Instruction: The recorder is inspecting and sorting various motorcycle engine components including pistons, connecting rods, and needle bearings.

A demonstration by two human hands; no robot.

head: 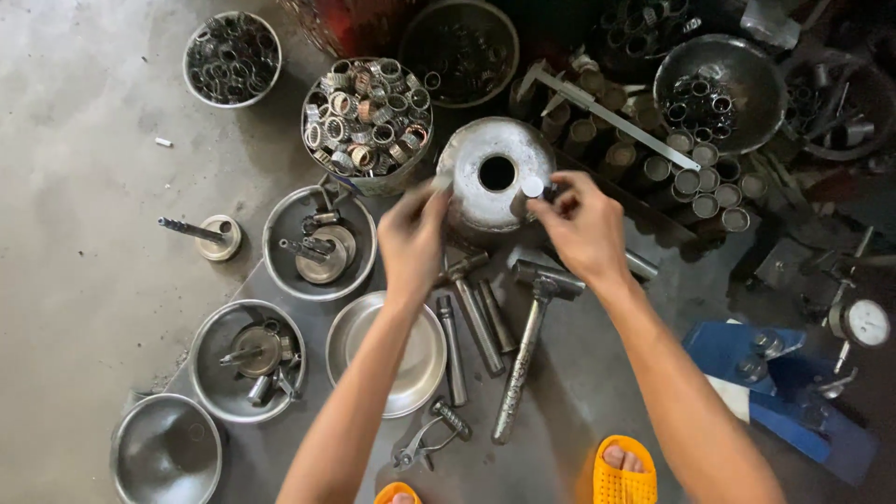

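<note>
left hand: I see it raised at the left edge of the round metal block, fingers pinched together; blurred, so I cannot tell whether the grip holds anything.
right hand: grip clenched on a small cylinder, pale flat end up, held over the block's right side just beside its centre hole.
round metal block: sits on the floor between both hands, dark hole in the middle of its top.
in front of block: a hammer and several steel pins lie on a grey sheet, under my forearms.
left side: an empty shallow dish, two bowls with spindle parts, an empty bowl at the lower corner.
behind: a tub heaped with bearing rings, a smaller tub of rings, a caliper lying across rows of short sleeves.
right side: a dial gauge, a blue stand.
bottom: orange sandals.
</note>
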